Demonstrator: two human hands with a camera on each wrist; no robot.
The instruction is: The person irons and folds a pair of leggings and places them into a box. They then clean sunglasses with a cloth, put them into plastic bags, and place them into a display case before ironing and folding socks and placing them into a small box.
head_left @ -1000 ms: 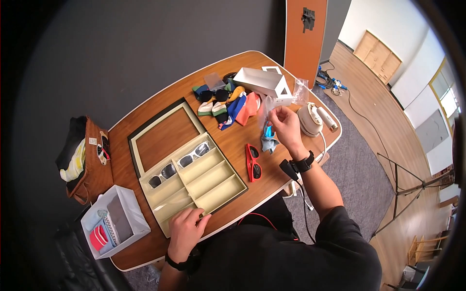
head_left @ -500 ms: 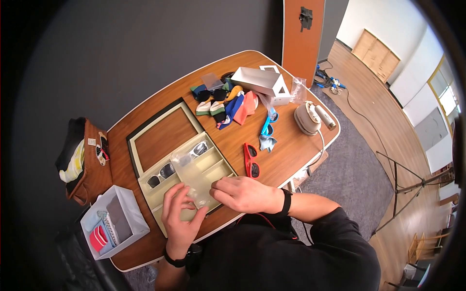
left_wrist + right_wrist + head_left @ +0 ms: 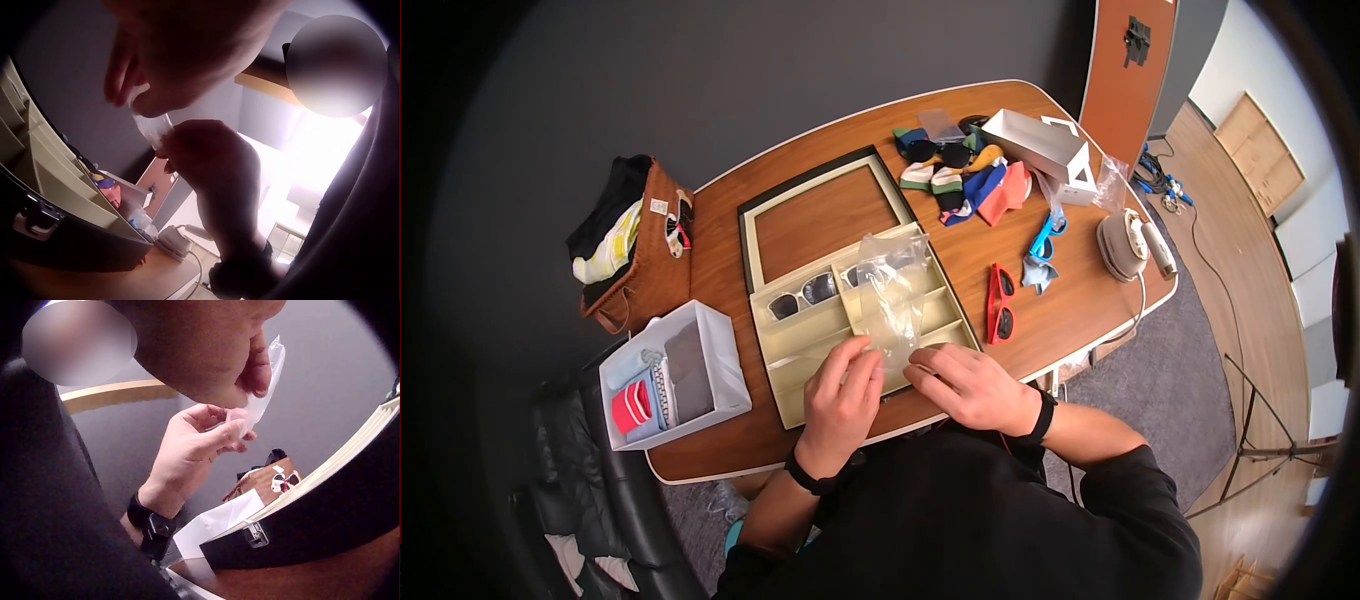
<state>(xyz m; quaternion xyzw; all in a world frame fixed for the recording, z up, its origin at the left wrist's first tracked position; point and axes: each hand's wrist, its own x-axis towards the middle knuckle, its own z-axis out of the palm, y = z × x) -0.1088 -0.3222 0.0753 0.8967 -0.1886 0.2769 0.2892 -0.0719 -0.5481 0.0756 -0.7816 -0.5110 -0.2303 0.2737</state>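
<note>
A clear plastic bag (image 3: 892,295) hangs between my hands over the open display case (image 3: 805,390). My left hand (image 3: 840,400) pinches the bag's near edge between thumb and fingers. Opposite it, my right hand (image 3: 978,388) pinches the same edge; the right wrist view shows both sets of fingertips close together on the plastic (image 3: 265,387). White-framed sunglasses (image 3: 803,296) lie in a top compartment of the case, and a second pair is mostly hidden behind the bag. Red sunglasses (image 3: 1000,303) and blue sunglasses (image 3: 1046,238) rest on the table to the right.
A white box of folded cloths (image 3: 735,385) and a brown basket (image 3: 662,255) stand at the left. Colourful socks (image 3: 1005,195), a white carton (image 3: 1040,145) and a beige corded appliance (image 3: 1122,250) occupy the far right of the wooden table (image 3: 1050,340).
My right hand came from beside the blue sunglasses to the case with the plastic bag. My left hand rose from the case's edge and took hold of the bag. The head view turned left.
</note>
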